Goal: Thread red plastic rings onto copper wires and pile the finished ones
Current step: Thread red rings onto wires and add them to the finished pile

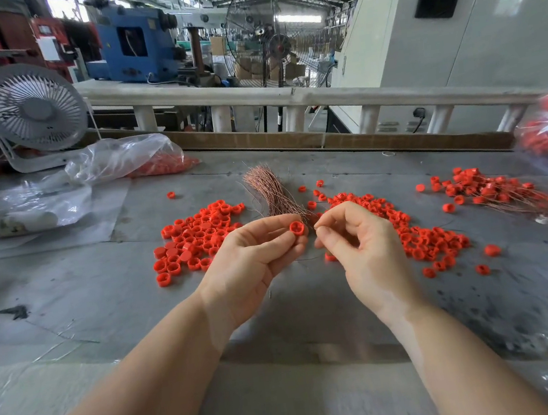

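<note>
Our left hand point(257, 254) pinches one red plastic ring point(297, 228) in a narrow grip; our right hand point(356, 242) pinches a thin copper wire point(309, 221) over the grey tabletop point(284, 361).

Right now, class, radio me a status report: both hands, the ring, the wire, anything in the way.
Left hand pinching red ring. Right hand pinched at the ring, wire too thin to confirm. Copper wire bundle just behind. Nothing between the hands.

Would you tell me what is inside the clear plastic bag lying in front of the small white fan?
The plastic bag holds red rings, bunched at its right end. The crumpled, glaring film hides the rest of its inside, so nothing else can be made out there.
</note>
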### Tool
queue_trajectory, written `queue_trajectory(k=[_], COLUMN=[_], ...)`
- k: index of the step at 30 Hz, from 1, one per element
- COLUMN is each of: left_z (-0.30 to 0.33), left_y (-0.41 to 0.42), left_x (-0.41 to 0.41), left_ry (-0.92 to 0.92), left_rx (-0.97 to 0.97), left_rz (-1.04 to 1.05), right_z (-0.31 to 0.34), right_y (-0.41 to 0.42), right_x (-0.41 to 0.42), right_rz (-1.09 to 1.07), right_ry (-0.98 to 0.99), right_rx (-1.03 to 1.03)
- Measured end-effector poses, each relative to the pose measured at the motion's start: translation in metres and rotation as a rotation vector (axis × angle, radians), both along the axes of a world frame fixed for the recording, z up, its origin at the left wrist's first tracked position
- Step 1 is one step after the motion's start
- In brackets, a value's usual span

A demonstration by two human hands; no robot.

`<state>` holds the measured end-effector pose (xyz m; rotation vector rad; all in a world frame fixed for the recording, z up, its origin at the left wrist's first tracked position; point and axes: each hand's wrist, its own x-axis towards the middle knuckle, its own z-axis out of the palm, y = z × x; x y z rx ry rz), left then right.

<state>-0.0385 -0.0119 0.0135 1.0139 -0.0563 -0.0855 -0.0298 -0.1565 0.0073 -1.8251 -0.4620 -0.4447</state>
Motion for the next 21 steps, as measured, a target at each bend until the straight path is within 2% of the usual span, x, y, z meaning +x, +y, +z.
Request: queue_trajectory(k=[21], left_z=[0.0014], left_y=[0.002], left_x=[-0.0008], left_ry=[0.027], left_rx=[-0.028], left_rz=[-0.09], right_z=[-0.0034], right_y=[0.0], right_x=[0.0014], right_rz=[0.011], right_ry=[-0.037], right_rx=[-0.088])
